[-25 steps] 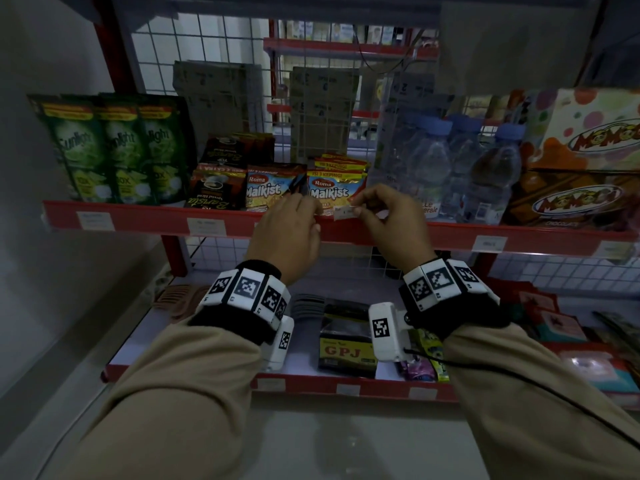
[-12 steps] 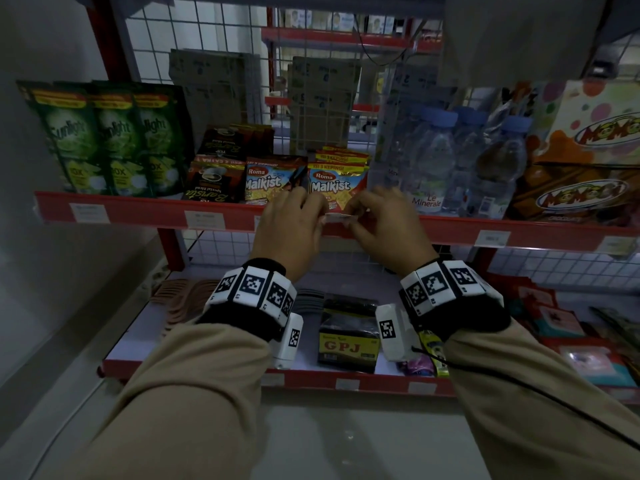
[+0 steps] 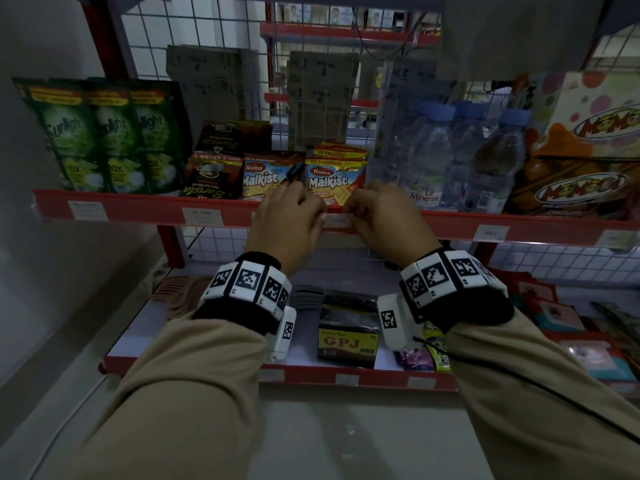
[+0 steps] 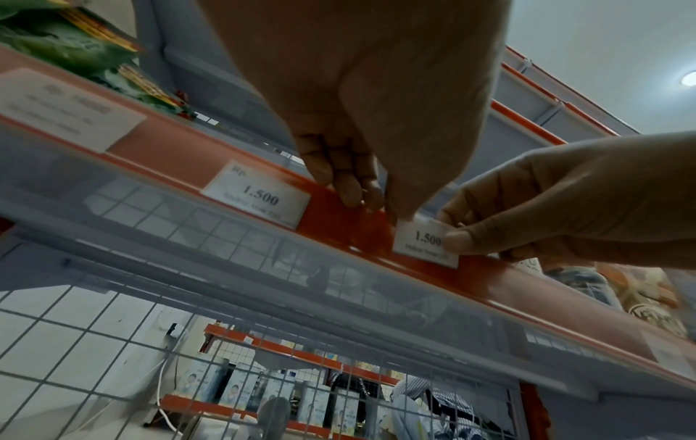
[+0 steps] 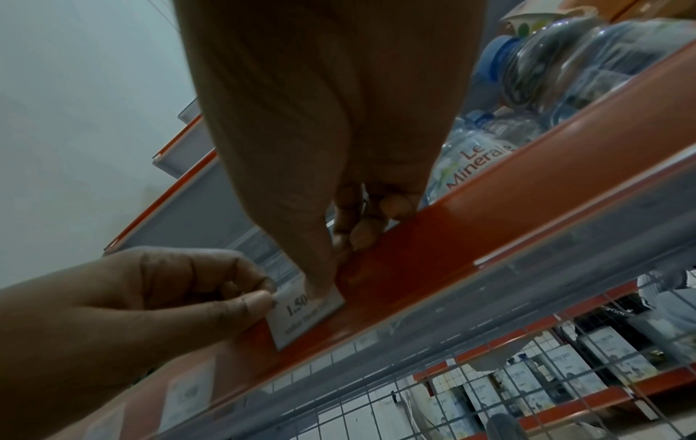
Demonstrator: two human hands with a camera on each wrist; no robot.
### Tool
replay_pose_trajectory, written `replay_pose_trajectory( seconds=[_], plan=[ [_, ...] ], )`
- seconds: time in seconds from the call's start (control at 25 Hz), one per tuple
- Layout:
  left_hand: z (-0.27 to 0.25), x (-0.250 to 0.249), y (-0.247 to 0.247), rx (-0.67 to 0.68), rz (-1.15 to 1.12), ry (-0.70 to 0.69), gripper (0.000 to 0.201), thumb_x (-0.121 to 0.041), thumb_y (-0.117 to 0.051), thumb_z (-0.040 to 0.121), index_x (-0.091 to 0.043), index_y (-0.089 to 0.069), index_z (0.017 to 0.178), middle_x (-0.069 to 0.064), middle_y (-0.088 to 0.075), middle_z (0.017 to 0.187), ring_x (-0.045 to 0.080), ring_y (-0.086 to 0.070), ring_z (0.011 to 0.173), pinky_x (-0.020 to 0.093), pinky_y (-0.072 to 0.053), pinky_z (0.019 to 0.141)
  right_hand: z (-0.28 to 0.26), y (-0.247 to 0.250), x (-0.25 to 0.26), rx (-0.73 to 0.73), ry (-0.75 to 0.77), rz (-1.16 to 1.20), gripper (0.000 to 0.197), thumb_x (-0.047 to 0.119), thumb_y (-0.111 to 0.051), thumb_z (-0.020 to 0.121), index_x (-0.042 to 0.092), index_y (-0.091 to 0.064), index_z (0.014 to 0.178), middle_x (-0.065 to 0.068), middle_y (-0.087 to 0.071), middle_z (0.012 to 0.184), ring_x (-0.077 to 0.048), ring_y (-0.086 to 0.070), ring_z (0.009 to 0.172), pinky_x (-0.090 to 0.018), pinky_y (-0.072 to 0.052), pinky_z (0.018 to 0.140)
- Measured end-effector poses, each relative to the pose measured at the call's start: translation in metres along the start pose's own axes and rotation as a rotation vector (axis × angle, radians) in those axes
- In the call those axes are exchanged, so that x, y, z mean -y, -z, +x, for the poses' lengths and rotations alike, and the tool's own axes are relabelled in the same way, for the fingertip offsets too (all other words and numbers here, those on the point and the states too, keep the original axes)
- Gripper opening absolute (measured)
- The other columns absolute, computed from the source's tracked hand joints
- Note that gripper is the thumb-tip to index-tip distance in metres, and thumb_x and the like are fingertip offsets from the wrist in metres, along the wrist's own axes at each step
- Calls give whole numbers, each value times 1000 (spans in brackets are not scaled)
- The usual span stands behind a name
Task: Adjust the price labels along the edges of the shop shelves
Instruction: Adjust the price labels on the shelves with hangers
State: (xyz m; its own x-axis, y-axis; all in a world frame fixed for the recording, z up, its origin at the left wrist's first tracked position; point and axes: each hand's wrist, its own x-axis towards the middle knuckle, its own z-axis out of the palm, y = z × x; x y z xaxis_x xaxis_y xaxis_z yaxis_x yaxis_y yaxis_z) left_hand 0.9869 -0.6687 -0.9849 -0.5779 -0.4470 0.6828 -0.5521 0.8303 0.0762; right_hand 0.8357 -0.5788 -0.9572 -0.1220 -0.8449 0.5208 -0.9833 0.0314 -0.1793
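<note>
— Where on the shelving?
— Price label [image 4: 425, 242] marked 1.500, on the red shelf edge strip [image 3: 145, 211], just below the right Malkist pack [image 3: 330, 183].
— Left hand [image 3: 285, 225]?
— Fingers curled together over the strip's top, thumb tip pinching the label's left end.
— Right hand [image 3: 384, 221]?
— Thumb pressed flat on the label's right end, fingers curled over the strip behind it.
— Nearby?
— Second 1.500 label [image 4: 258, 198] to the left; water bottles [image 3: 446, 157] to the right.
</note>
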Motion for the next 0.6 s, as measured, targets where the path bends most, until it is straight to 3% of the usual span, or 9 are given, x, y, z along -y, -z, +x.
replay_pose_trajectory(
  seconds=[0.2, 0.6],
  plan=[
    [-1, -1, 2, -15, 27, -16, 18, -25, -53, 92, -11, -63, 95, 9, -51, 92, 27, -47, 90, 37, -37, 74, -1, -2, 1, 16, -21, -38, 13, 19, -63, 87, 16, -68, 100, -8, -58, 101, -27, -49, 100, -28, -31, 77],
    [2, 1, 2, 79, 46, 15, 25, -30, -48, 97, -13, -64, 105, 8, -52, 100, 26, -45, 98, 38, -37, 82, -2, -3, 1, -6, -12, -37, 12, 21, -64, 87, 16, -71, 95, -7, -59, 96, -26, -50, 95, -28, -31, 73]
  ],
)
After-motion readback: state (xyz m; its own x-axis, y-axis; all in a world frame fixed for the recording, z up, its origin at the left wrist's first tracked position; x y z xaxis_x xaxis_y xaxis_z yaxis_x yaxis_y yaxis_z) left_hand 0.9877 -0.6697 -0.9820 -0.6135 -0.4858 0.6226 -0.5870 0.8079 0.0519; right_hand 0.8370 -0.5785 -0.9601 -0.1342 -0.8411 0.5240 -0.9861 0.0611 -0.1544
